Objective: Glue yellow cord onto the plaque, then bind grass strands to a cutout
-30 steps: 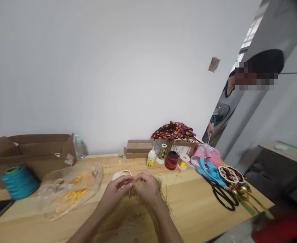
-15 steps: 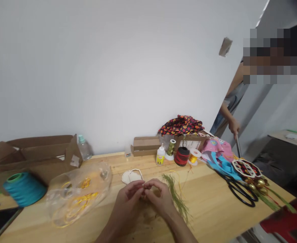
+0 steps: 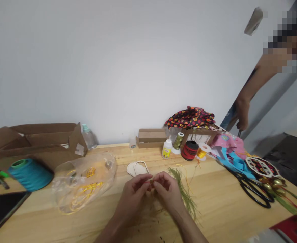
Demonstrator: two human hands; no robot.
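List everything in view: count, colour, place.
Thread cone: 1, teal, left.
Plastic bag: 1, clear, left.
Cardboard box: 1, brown, back left.
Plastic bottle: 1, clear, beside box.
Glue bottle: 1, white, back centre.
Spools: 3, olive, red-black, gold, back centre.
Patterned cloth: 1, red-black, back right.
Pink-blue fabric: 1, right.
Scissors: 1, black, right.
Green strands: 1 bunch, beside right hand.
Cream cutout: 1, cream, behind hands.
Co-worker's hand: 1, far right.
Left hand: 1, pinching small gold piece, centre.
Right hand: 1, pinching it too.

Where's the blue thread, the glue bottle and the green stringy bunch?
blue thread spool (image 3: 30, 175): head view, on the wound thread.
glue bottle (image 3: 166, 149): head view, on its label.
green strands (image 3: 184, 192): head view, on the middle of the bunch.
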